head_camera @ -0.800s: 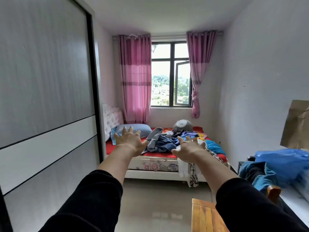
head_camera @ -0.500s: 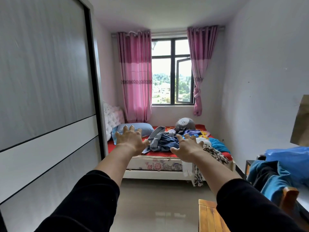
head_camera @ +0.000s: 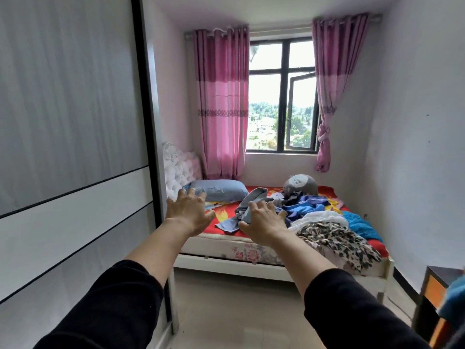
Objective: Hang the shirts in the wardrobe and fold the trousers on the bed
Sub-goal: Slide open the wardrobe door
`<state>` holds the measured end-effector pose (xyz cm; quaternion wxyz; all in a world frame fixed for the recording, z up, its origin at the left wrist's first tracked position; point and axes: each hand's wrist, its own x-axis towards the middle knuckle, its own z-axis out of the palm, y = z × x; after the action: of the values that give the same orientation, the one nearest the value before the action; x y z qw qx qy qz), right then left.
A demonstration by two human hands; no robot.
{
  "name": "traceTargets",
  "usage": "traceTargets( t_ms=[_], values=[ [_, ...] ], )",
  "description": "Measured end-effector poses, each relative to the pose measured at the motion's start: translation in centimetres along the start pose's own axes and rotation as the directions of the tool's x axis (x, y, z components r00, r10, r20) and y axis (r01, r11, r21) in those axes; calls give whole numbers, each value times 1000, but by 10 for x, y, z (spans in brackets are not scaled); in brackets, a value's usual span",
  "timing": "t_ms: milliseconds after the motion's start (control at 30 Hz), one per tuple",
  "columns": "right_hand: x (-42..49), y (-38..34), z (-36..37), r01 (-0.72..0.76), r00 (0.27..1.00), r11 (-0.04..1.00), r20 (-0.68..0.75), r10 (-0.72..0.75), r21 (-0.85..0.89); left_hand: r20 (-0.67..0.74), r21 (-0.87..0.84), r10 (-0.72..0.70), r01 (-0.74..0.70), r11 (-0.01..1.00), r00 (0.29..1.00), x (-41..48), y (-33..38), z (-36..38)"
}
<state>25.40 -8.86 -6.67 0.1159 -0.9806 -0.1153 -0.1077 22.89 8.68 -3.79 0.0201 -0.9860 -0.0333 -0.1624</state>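
Both hands, left and right, reach out empty with fingers spread wide toward the clothes heaped on the bed, the wardrobe at left.

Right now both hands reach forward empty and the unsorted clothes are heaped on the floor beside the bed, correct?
Not the floor: the head view shows the clothes heaped on the bed. Left hand and right hand do reach forward empty.
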Motion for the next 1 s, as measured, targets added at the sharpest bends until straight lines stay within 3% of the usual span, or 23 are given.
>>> traceTargets(
  t_ms=[367,567,767,867,1000],
  values=[
    [223,-6,62,217,975,976,46,-217,-5,18,83,-174,172,982,985,169,-41,68],
    [318,-36,105,357,931,933,68,-359,39,1,148,-321,317,937,947,239,-97,104],
    [424,-82,152,477,874,873,51,-484,102,-30,209,-371,369,906,928,325,-157,146],
    [479,-105,168,549,833,830,13,-552,100,-57,221,-379,382,898,924,374,-189,162],
    [550,-126,174,647,755,762,-157,-636,25,-78,290,-371,377,880,925,416,-224,185]
  ],
)
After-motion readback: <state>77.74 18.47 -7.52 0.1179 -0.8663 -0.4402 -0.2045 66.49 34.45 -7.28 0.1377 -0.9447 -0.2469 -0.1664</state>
